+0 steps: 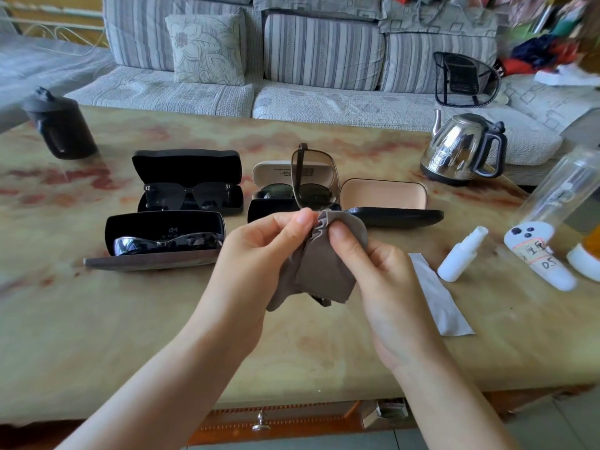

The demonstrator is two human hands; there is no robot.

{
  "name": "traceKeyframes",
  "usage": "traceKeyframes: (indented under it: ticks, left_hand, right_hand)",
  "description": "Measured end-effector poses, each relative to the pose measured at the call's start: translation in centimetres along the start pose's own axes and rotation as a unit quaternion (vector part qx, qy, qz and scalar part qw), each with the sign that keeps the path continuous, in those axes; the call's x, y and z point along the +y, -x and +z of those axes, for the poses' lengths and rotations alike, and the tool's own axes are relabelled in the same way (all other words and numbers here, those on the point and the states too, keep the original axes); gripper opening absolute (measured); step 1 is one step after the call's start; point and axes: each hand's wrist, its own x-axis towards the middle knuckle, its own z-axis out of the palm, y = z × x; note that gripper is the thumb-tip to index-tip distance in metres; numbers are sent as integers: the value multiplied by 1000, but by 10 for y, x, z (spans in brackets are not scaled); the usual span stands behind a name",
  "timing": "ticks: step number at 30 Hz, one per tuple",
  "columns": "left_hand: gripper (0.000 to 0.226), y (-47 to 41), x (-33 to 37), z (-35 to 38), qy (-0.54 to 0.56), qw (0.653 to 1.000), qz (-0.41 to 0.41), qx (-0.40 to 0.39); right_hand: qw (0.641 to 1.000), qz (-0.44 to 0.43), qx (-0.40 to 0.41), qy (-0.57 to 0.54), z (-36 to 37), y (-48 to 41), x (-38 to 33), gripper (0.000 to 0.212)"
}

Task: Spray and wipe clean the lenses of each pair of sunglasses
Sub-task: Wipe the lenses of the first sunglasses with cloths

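A pair of sunglasses (313, 177) with brownish lenses stands on end in front of me, one lens sticking up above my fingers. My left hand (259, 251) pinches the frame at the lens's lower edge. My right hand (373, 264) presses a grey-brown cloth (321, 271) around the lower lens, which the cloth hides. Behind them, a black case (188, 167) holds dark sunglasses (191, 194), a second black case (162, 228) holds mirrored sunglasses (168, 243), and a cream case (269, 177) holds a dark pair. A small white spray bottle (461, 254) lies to the right.
An open tan-lined case (386, 193) lies empty beside the cream one. A steel kettle (461, 147), a clear bottle (558, 203) and a white strip of paper (441, 297) are on the right. A dark flask (61, 125) stands far left. A sofa runs behind the marble table (97, 336).
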Motion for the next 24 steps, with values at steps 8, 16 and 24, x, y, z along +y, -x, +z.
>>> traceKeyframes:
  ticks: [8, 16, 24]
  left_hand:
    - [25, -5, 4, -7, -6, 998, 26, 58]
    - [25, -8, 4, -12, -19, 998, 42, 45]
    - [26, -9, 0, -11, -93, 993, 62, 37]
  right_hand:
    - [992, 18, -126, -16, -11, 3, 3, 16]
    - [985, -1, -167, 35, -20, 1, -2, 6]
    - [991, -73, -102, 43, -35, -13, 0, 14]
